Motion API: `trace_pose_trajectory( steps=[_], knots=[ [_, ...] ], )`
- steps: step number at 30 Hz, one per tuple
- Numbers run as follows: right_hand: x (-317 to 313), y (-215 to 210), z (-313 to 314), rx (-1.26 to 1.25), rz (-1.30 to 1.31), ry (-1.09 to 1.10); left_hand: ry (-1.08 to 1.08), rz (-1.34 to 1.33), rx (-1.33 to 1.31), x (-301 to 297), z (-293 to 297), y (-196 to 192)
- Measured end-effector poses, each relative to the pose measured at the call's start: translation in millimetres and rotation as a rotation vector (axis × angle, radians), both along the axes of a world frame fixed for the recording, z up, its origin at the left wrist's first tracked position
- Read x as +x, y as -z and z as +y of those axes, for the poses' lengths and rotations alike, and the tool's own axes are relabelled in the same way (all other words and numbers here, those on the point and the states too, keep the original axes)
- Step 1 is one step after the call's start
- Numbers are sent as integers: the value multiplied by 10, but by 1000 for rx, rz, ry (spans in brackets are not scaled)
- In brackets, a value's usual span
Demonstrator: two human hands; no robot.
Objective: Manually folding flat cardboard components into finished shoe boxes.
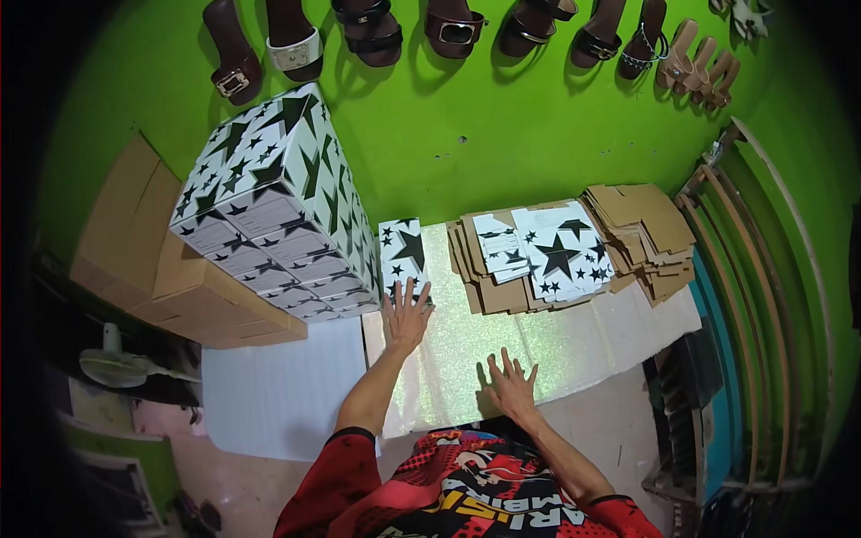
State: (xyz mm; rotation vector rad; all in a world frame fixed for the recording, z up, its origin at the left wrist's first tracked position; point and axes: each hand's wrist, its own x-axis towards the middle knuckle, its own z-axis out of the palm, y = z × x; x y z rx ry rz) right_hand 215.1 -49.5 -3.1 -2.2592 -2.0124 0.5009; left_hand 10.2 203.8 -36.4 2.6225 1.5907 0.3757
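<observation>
left hand (405, 316): we see it open, fingertips on the small starred box (404, 255), steadying it beside the far-left box stack (278, 206)
right hand (511, 386): open, flat on the glittery sheet (466, 296), near us

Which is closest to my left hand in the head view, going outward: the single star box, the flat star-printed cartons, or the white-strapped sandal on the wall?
From the left hand:
1. Single star box, just beyond the fingertips; the fingers reach its near edge.
2. Flat star-printed cartons, off to the right on the brown cardboard stack.
3. White-strapped sandal, up on the green wall, farthest.
</observation>
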Motion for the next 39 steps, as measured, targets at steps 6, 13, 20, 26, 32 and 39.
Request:
trace_pose_trajectory(
  steps=[6,13,20,26,32,39],
  knots=[
    [71,25,85,29,-1,39,-51,-17,68,-13,90,123],
    [221,12,91,22,-10,44,-33,-79,2,-88,273,31],
    [735,-23,187,36,-67,52,-51,-131,0,295,78,-204],
    [1673,-166,725,152,-92,5,137,-135,-89,1258,-89,-181],
    [2503,-174,1399,236,-114,0,-265,-431,-412,2138,244,-12],
    [2804,30,1578,88,-4,-99,-425,-586,-406,2346,265,88]
  ],
)
